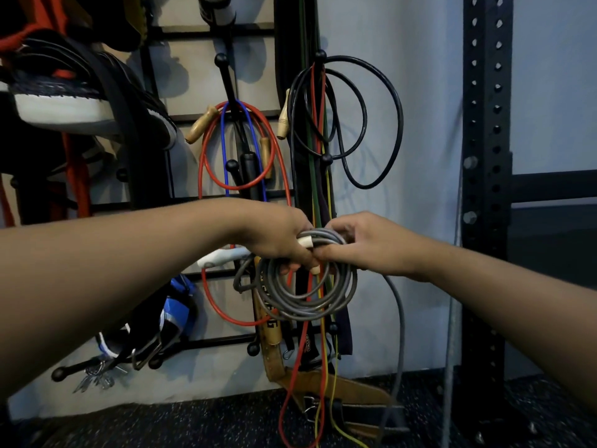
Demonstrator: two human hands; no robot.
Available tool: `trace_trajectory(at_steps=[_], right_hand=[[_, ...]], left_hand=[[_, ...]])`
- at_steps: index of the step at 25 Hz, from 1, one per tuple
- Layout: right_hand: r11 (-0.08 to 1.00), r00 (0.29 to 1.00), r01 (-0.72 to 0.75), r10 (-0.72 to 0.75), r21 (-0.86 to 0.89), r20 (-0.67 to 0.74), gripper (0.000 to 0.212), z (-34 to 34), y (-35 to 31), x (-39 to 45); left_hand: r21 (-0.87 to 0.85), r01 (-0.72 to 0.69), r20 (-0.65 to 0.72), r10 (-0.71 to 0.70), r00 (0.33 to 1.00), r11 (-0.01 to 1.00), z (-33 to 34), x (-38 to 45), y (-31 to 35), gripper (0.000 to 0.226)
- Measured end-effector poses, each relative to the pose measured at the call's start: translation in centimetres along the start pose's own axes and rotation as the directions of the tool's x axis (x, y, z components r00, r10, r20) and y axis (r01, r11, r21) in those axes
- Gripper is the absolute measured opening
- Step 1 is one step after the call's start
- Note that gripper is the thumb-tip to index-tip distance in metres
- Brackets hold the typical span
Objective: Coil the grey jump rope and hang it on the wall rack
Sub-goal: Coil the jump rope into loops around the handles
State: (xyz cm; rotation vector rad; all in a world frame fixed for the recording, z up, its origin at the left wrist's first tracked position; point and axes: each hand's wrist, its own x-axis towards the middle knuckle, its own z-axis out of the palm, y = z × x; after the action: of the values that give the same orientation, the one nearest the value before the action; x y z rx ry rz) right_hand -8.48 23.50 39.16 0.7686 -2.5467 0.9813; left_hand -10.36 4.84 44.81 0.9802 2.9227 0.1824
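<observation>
Before a wall rack crowded with hung ropes and bands, a person holds out both bare arms; the left hand and the right hand meet at the top of a grey jump rope, which hangs in several loose loops below the knuckles, well clear of the rack's pegs. The left grip is closed around the gathered strands and a pale handle that shows between the fingers; the right grip pinches the same bundle from the other side, thumb against the strands. One grey tail is not yet wound in; it drops from under the right hand toward the dark floor. A red rope and a black rope already occupy upper pegs; a ball-tipped peg sits just above the left forearm.

Coiling looks nearly done, hanging not yet begun. To finish well, the left hand should likely keep the loops pinched while the right draws the loose tail round into matching loops; the bundle would likely sit best hooked through its centre on a free peg, so nothing spills.
</observation>
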Motion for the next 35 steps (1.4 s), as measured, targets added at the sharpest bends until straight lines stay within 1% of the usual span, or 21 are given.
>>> trace_trajectory(at_steps=[2, 4, 5, 6, 8, 11, 13, 15, 17, 19, 20, 21, 24, 25, 27, 29, 31, 32, 33, 34, 35], right_hand=[[0.99, 0.997, -0.066, 0.061, 0.123, 0.05, 0.028, -1.3, 0.1, -0.5], [0.973, 0.993, -0.117, 0.111, 0.202, 0.037, 0.044, -2.5, 0.6, -1.3], [0.965, 0.991, -0.132, 0.135, 0.227, 0.003, 0.051, -2.9, 1.0, -1.6], [0.956, 0.986, -0.148, 0.162, 0.254, -0.037, 0.055, -3.1, 1.4, -2.0], [0.924, 0.97, -0.179, 0.223, 0.339, -0.096, 0.06, -2.5, 2.3, -2.4], [0.849, 0.956, -0.174, 0.267, 0.5, -0.121, 0.078, 0.1, 2.6, -2.4], [0.847, 0.963, -0.153, 0.243, 0.509, -0.115, 0.089, 2.1, 2.1, -2.1], [0.841, 0.973, -0.158, 0.221, 0.518, -0.063, 0.086, 3.5, 1.1, -1.8], [0.792, 0.985, -0.141, 0.171, 0.594, 0.006, 0.083, 4.3, 0.1, -1.6], [0.776, 0.989, -0.104, 0.148, 0.622, -0.02, 0.075, 4.4, -0.3, -1.4], [0.78, 0.986, -0.089, 0.156, 0.619, -0.055, 0.066, 4.3, -0.2, -1.4], [0.777, 0.983, -0.082, 0.166, 0.624, -0.077, 0.058, 4.2, 0.0, -1.3], [0.75, 0.977, -0.088, 0.194, 0.655, -0.09, 0.037, 4.2, 0.2, -1.5], [0.743, 0.971, -0.088, 0.211, 0.664, -0.108, 0.033, 4.1, 0.1, -1.5], [0.743, 0.957, -0.083, 0.246, 0.664, -0.156, 0.027, 3.9, -0.2, -1.6], [0.765, 0.953, -0.097, 0.257, 0.637, -0.162, 0.023, 3.5, -0.2, -1.6], [0.786, 0.958, -0.144, 0.263, 0.602, -0.114, 0.022, 2.9, -0.1, -1.7], [0.803, 0.962, -0.168, 0.26, 0.572, -0.082, 0.023, 2.5, 0.0, -1.8], [0.83, 0.966, -0.188, 0.252, 0.526, -0.053, 0.025, 2.0, 0.1, -1.8], [0.861, 0.97, -0.205, 0.244, 0.466, -0.025, 0.027, 1.6, 0.2, -1.9], [0.891, 0.973, -0.212, 0.23, 0.402, 0.004, 0.027, 1.1, 0.1, -1.9]], left_hand=[[-0.11, -0.024, -0.053, 0.018, 0.998, 0.994, 0.4, -0.3, -0.9, 0.013], [-0.386, -0.051, -0.151, -0.008, 0.989, 0.921, 1.0, -0.8, -2.2, 0.016], [-0.542, -0.094, -0.215, -0.029, 0.976, 0.835, 1.4, -1.0, -2.7, 0.015], [-0.682, -0.156, -0.279, -0.058, 0.959, 0.715, 2.0, -1.1, -3.0, 0.014], [-0.849, -0.29, -0.389, -0.152, 0.908, 0.441, 3.2, -1.0, -3.0, 0.013], [-0.886, -0.459, -0.455, -0.331, 0.827, 0.07, 4.7, 0.1, -1.9, 0.012], [-0.854, -0.512, -0.431, -0.426, 0.796, -0.092, 5.3, 1.0, -0.6, 0.013], [-0.815, -0.546, -0.397, -0.5, 0.77, -0.193, 5.7, 1.9, 0.6, 0.017], [-0.786, -0.563, -0.349, -0.568, 0.745, -0.257, 5.9, 2.5, 1.5, 0.021], [-0.779, -0.555, -0.287, -0.619, 0.731, -0.294, 6.0, 2.6, 2.2, 0.027], [-0.778, -0.555, -0.273, -0.638, 0.72, -0.293, 6.1, 2.6, 2.5, 0.029], [-0.785, -0.564, -0.284, -0.659, 0.697, -0.258, 6.3, 2.6, 2.8, 0.03], [-0.829, -0.556, -0.365, -0.689, 0.626, -0.066, 6.8, 2.9, 2.4, 0.022], [-0.841, -0.541, -0.391, -0.671, 0.629, -0.017, 6.9, 2.7, 2.2, 0.018], [-0.867, -0.498, -0.418, -0.597, 0.685, 0.035, 7.3, 2.2, 1.6, 0.012], [-0.884, -0.467, -0.403, -0.528, 0.748, 0.013, 7.6, 1.5, 1.1, 0.01], [-0.885, -0.465, -0.404, -0.521, 0.752, 0.015, 7.5, 0.9, -0.1, 0.028], [-0.882, -0.469, -0.424, -0.532, 0.733, 0.057, 7.0, 0.6, -0.9, 0.043], [-0.871, -0.463, -0.476, -0.522, 0.708, 0.165, 6.2, 0.1, -1.7, 0.059], [-0.824, -0.444, -0.566, -0.472, 0.676, 0.353, 5.2, -0.5, -2.5, 0.073], [-0.698, -0.4, -0.673, -0.355, 0.649, 0.594, 4.1, -1.3, -3.1, 0.086]])
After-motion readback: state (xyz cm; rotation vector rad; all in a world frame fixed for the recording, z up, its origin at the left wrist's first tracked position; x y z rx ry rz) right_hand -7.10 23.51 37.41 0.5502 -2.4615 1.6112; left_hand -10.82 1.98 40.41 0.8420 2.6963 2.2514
